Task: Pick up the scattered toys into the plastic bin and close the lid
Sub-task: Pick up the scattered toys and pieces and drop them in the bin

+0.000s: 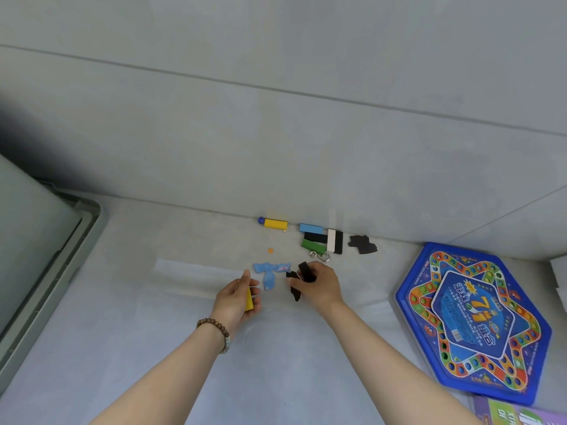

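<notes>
My left hand (241, 297) grips a yellow block (249, 299) just above the pale floor sheet. My right hand (316, 285) holds black pieces (302, 279), one bar and one flat jagged shape. Between the two hands lies a light-blue flat figure (270, 273). By the wall lie a yellow block with a blue ball (274, 223), blue, black and green bars (313, 239), a white and black bar (334, 240), a black jagged piece (362, 244), a metal ring puzzle (319, 256) and a small orange disc (270, 250). The grey plastic bin (46, 259) stands at the left edge.
A blue hexagonal game board box (478, 320) lies on the right, with a purple box (518, 414) at the bottom right corner. A grey wall rises right behind the row of toys. White paper (560, 271) shows at the right edge.
</notes>
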The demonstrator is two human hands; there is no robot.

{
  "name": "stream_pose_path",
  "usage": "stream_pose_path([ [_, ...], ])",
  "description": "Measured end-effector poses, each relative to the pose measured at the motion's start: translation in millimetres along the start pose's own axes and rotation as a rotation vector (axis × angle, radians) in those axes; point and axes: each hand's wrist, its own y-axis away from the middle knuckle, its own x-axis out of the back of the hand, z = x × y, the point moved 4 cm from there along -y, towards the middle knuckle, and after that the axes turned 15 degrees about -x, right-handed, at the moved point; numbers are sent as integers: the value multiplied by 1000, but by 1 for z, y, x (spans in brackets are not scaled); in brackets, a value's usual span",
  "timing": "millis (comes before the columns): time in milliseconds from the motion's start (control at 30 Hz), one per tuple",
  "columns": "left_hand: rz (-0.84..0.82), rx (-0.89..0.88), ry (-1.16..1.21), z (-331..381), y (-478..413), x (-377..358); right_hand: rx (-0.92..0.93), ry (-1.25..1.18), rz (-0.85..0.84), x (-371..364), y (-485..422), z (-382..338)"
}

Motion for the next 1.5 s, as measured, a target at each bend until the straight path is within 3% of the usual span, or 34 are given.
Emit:
stream_pose_path([
  [233, 7, 8, 33, 1, -4, 12, -63, 108, 184, -3, 2, 1],
  [467, 6, 27, 60, 1, -6, 19, -159, 89, 156, -9, 0, -3],
  [700, 18, 13, 36, 5, -5, 27, -136, 82, 148, -14, 2, -1],
  [867, 56, -117, -65, 31, 2, 34, -91, -247, -106, -8, 28, -23],
  [1000, 66, -262, -68, 100, 13, 50, 40, -249, -274, -2, 77, -90],
  [1133, 100, -467, -123, 201, 43, 113, 119, -211, -427, -21, 145, -173],
  [1333, 241, -663, -276, 300, 103, 275, 246, -18, -714, -140, 266, -276],
  [1500, 403, -492, -262, 286, 122, 417, 302, 232, -933, -271, 346, -316],
])
